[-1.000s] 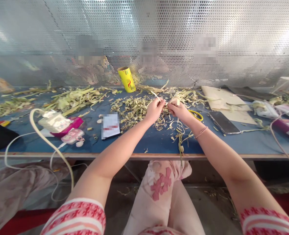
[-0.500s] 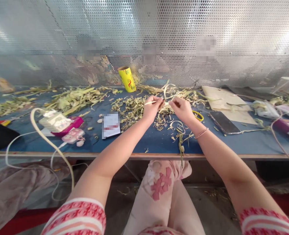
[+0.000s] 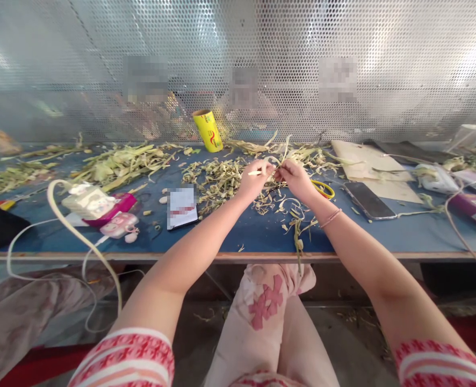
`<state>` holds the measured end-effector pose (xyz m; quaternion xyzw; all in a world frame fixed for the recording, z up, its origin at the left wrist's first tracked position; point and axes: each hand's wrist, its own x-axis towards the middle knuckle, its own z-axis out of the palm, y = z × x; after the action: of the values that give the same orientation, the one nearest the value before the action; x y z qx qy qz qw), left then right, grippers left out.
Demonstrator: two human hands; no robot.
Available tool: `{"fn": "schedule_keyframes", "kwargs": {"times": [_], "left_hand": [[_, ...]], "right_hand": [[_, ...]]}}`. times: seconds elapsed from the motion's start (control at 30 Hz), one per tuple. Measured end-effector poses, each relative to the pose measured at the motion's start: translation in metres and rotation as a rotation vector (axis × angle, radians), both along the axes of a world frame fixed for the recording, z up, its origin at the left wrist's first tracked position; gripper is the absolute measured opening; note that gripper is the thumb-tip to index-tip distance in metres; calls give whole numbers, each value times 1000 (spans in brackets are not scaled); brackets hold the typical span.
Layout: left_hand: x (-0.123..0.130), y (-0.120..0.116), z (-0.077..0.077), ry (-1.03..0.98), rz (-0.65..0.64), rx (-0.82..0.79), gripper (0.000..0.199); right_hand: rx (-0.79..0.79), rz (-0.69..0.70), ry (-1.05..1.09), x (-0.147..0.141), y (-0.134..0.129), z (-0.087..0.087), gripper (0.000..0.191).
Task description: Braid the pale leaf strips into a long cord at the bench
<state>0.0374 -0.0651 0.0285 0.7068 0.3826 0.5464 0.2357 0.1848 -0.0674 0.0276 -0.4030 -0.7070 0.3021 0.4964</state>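
Note:
My left hand (image 3: pixel 254 180) is closed around a slim pale plant stalk (image 3: pixel 254 173), whose cut end sticks out on the left. Close beside it, my right hand (image 3: pixel 297 178) pinches at the same stalk, fingertips nearly meeting the left ones. A pale leafy strip (image 3: pixel 288 144) curls up above the right fingers. The exact grip points are hidden by the fingers. Under and behind both hands spreads a heap of dry, curled peelings (image 3: pixel 217 177). A yellow ring (image 3: pixel 323 189) lies by my right wrist.
A yellow tube (image 3: pixel 208 131) stands tilted behind the peelings. Uncut stalks (image 3: pixel 131 164) lie left. A white-faced card or device (image 3: pixel 182 207), a pink-cased gadget (image 3: pixel 121 224) and a looping cable (image 3: pixel 80 220) sit nearer. A phone (image 3: pixel 369 201) and cardboard (image 3: pixel 367 161) lie right.
My hands have come closer together, the right one shifting slightly left. The leafy strip now stands up above the right fingers.

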Motion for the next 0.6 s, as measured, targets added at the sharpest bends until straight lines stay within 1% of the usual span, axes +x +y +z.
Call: {"fn": "schedule_keyframes", "kwargs": {"times": [0.03,0.07,0.13,0.17,0.27,0.4,0.5,0.6], "left_hand": [[0,0,-1,24,10,35,10],[0,1,-2,39,12,72,15],[0,4,-6,51,-22,135,32],[0,7,-8,56,-54,154,33],[0,11,-12,101,-124,182,25],[1,8,-9,125,-86,171,21],[1,1,-4,76,-82,130,16],[0,-4,1,75,-47,123,12]], "right_hand": [[-15,-2,-8,0,-1,0,13],[-24,-9,-21,-1,-1,1,15],[-29,-17,-27,-2,-2,1,16],[-27,-15,-17,-3,-2,1,16],[-25,-5,9,-3,-1,1,17],[-38,28,1,1,0,1,20],[21,59,-75,4,-4,4,18],[101,55,-177,7,-8,8,18]]}}
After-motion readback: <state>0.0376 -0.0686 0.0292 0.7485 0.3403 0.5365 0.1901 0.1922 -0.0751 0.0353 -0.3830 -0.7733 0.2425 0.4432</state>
